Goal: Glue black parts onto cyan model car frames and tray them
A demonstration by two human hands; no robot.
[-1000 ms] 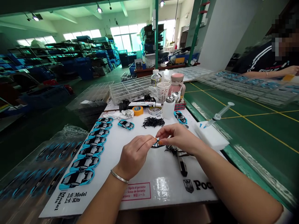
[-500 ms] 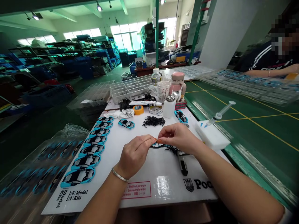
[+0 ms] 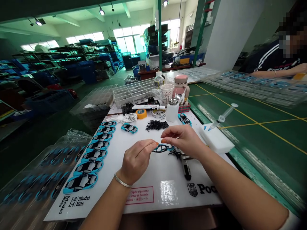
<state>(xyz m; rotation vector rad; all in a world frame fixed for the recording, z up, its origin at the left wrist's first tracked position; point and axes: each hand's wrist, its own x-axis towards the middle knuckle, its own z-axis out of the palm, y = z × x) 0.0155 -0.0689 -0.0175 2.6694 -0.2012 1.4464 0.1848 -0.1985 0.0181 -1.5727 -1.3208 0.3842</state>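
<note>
A blue-and-black car body part (image 3: pixel 161 148) lies on the white work mat (image 3: pixel 134 204) between my hands. My left hand (image 3: pixel 139 157) has its thumb and fingers pressed together at the part's left end; what they pinch is hidden or too small to name. Over the part's right side, my right hand (image 3: pixel 181 139) is closed in a pinch, its fingertips slightly apart from the left ones, and anything between them is too small to make out. A heap of small black pieces (image 3: pixel 157 125) rests just beyond. More black pieces and a black-and-grey tool (image 3: pixel 186 169) are below my right hand.
Several blue car bodies (image 3: pixel 92 153) line the mat's left side. Behind stand a white dispenser bottle (image 3: pixel 172 110), orange tape (image 3: pixel 141 114), a pink flask (image 3: pixel 180 86) and a clear divided tray (image 3: pixel 134 92). A syringe (image 3: pixel 223 117) rests on a white block (image 3: pixel 217 140). Another person sits at right.
My hands have parted slightly, the left one shifting a little to the left. More of the blue-and-black part shows between them. The camera view has shifted slightly.
</note>
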